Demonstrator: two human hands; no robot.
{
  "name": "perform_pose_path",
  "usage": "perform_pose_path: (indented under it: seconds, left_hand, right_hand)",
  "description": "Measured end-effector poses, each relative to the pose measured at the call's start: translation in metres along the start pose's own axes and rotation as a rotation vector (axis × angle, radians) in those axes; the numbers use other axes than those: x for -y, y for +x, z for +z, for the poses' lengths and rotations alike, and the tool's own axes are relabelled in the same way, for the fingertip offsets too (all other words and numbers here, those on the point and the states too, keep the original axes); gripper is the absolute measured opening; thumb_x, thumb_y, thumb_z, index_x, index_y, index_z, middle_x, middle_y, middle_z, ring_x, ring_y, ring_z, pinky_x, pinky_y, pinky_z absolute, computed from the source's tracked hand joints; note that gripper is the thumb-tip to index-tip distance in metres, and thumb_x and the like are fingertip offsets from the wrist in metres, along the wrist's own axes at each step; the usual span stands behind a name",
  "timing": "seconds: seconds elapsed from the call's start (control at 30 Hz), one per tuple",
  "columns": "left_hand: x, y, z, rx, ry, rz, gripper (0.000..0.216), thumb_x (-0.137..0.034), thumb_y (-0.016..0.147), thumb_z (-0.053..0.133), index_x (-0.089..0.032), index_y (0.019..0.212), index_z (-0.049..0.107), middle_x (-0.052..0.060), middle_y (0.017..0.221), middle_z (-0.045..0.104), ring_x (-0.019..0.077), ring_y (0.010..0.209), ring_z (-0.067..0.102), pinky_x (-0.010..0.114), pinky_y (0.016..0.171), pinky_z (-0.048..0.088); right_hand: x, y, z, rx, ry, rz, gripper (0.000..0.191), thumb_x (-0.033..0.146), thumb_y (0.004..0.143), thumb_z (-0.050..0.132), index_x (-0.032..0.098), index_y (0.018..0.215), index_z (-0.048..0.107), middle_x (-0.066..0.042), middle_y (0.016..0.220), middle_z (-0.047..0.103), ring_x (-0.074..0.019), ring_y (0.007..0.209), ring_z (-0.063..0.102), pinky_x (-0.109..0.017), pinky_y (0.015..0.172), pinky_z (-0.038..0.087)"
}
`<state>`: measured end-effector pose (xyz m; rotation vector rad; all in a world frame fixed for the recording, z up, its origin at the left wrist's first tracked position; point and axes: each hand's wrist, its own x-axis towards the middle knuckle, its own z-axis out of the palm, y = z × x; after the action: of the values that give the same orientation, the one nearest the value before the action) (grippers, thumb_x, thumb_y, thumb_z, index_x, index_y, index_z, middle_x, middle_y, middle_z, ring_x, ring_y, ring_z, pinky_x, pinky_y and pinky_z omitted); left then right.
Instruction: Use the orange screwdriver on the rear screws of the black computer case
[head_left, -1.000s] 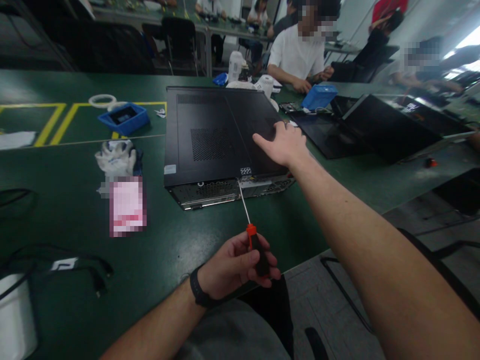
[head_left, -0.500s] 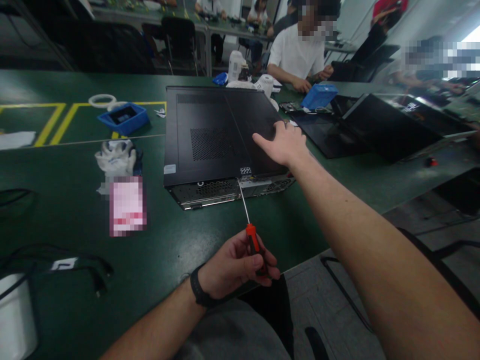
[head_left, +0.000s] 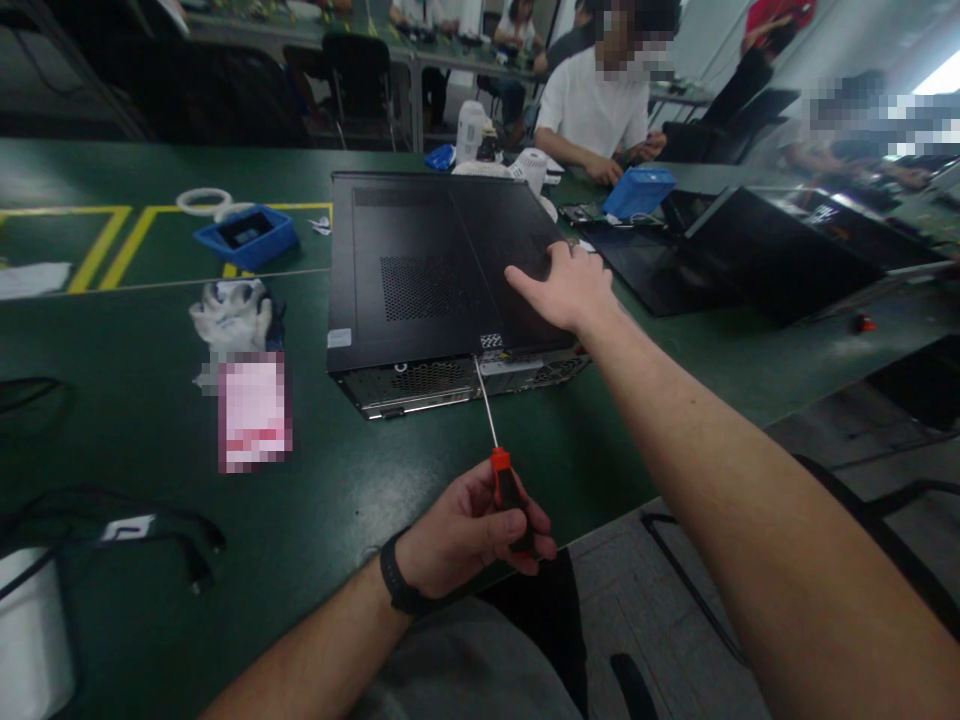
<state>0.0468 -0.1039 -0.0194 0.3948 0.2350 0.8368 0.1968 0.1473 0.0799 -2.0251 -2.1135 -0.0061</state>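
A black computer case (head_left: 420, 230) lies flat on the green table, its rear panel facing me. My left hand (head_left: 480, 525), with a dark band at the wrist, is closed around the red and black handle of a screwdriver (head_left: 502, 465). The screwdriver's thin shaft points away from me, and its tip meets the upper edge of the rear panel near a checkered sticker (head_left: 491, 341). My right hand (head_left: 574, 285) rests on the right part of the case's top, fingers spread and holding nothing.
Left of the case are grey-white gloves (head_left: 234, 318), a blurred pink packet (head_left: 255, 410) and a blue bin (head_left: 249, 238). Black cables (head_left: 172, 530) lie nearer me. Dark panels (head_left: 780, 255) and another blue bin (head_left: 639, 192) stand to the right. A person in white (head_left: 592, 105) sits opposite.
The screwdriver handle has turned slightly in my left hand, showing less red, while its tip stays at the same spot. My right hand and the case have not moved.
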Motion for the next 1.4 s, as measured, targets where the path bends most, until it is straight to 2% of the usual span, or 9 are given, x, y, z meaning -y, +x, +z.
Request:
perform_pose_path:
  seconds: [0.17,0.3,0.43,0.57,0.73,0.87,1.13,1.27,1.4]
  left_hand:
    - [-0.0021,-0.0004,-0.0007,0.029,-0.062,-0.016,0.032,-0.028,0.09,0.08,-0.016,0.117,0.069,0.007,0.101,0.079,0.0208,0.093,0.08,0.026,0.074,0.065]
    - [-0.003,-0.0015,0.001,0.038,-0.059,-0.033,0.034,-0.021,0.087,0.081,-0.015,0.118,0.071,0.008,0.107,0.079,0.0221,0.1,0.079,0.03,0.083,0.065]
    - [-0.0005,-0.0011,0.0017,-0.003,-0.026,-0.013,0.028,-0.023,0.085,0.085,-0.018,0.106,0.069,0.003,0.098,0.078,0.0178,0.09,0.08,0.024,0.073,0.065]
    - [0.001,-0.0003,0.0007,-0.008,0.003,-0.005,0.032,-0.027,0.082,0.088,-0.018,0.098,0.061,0.001,0.092,0.077,0.0164,0.082,0.08,0.021,0.063,0.063]
    - [-0.0019,-0.0009,0.001,0.019,-0.044,-0.01,0.032,-0.027,0.088,0.083,-0.018,0.112,0.065,0.005,0.098,0.078,0.0197,0.089,0.08,0.026,0.072,0.065]
    - [-0.004,-0.0018,0.0016,0.054,-0.08,-0.035,0.034,-0.02,0.088,0.08,-0.015,0.119,0.069,0.008,0.107,0.079,0.022,0.1,0.079,0.03,0.084,0.065]
    - [-0.0003,0.0005,0.0002,0.026,-0.017,0.015,0.024,-0.022,0.086,0.085,-0.018,0.099,0.066,0.001,0.095,0.079,0.0161,0.085,0.08,0.021,0.065,0.064]
    - [-0.0021,0.0,0.0013,0.035,-0.066,0.003,0.024,-0.028,0.091,0.079,-0.018,0.11,0.069,0.003,0.096,0.079,0.0187,0.088,0.081,0.024,0.068,0.066]
    - [-0.0032,-0.0009,0.0023,0.048,-0.078,-0.016,0.034,-0.021,0.088,0.081,-0.015,0.12,0.07,0.007,0.104,0.08,0.0215,0.098,0.08,0.029,0.081,0.067]
  right_hand:
    - [-0.0002,0.0002,0.0004,0.002,-0.001,-0.002,0.099,0.089,0.085,0.039,0.012,0.147,0.049,-0.026,0.154,0.05,-0.0503,0.141,0.045,-0.069,0.114,0.036]
    - [-0.0014,0.0011,0.0012,-0.003,-0.005,-0.002,0.099,0.088,0.086,0.039,0.011,0.147,0.049,-0.027,0.154,0.05,-0.0505,0.142,0.045,-0.068,0.115,0.036]
    - [-0.0016,0.0009,0.0013,0.004,0.007,-0.006,0.099,0.089,0.085,0.039,0.012,0.148,0.048,-0.027,0.155,0.049,-0.0513,0.142,0.044,-0.07,0.115,0.034]
    - [-0.0018,0.0004,0.0019,-0.004,0.013,-0.009,0.101,0.09,0.085,0.037,0.012,0.148,0.048,-0.027,0.154,0.049,-0.0518,0.142,0.044,-0.07,0.114,0.035]
    - [-0.003,0.002,0.0035,-0.017,-0.001,-0.015,0.105,0.093,0.083,0.035,0.011,0.147,0.05,-0.026,0.153,0.051,-0.0505,0.14,0.046,-0.068,0.113,0.037]
    - [-0.0025,0.0024,0.0034,-0.021,-0.003,-0.01,0.104,0.092,0.083,0.036,0.011,0.147,0.05,-0.026,0.152,0.051,-0.0506,0.14,0.046,-0.068,0.113,0.038]
    - [-0.0005,-0.0006,0.0001,-0.014,0.017,-0.002,0.102,0.091,0.083,0.039,0.013,0.147,0.05,-0.026,0.153,0.051,-0.0506,0.14,0.046,-0.07,0.114,0.036]
    - [-0.0011,0.0004,0.0006,-0.009,0.012,-0.002,0.101,0.09,0.084,0.04,0.012,0.148,0.049,-0.026,0.153,0.051,-0.0503,0.141,0.045,-0.07,0.114,0.036]
    - [-0.0015,0.0017,0.0016,-0.007,0.009,-0.001,0.101,0.09,0.084,0.04,0.012,0.147,0.05,-0.026,0.154,0.05,-0.0504,0.141,0.045,-0.069,0.114,0.036]
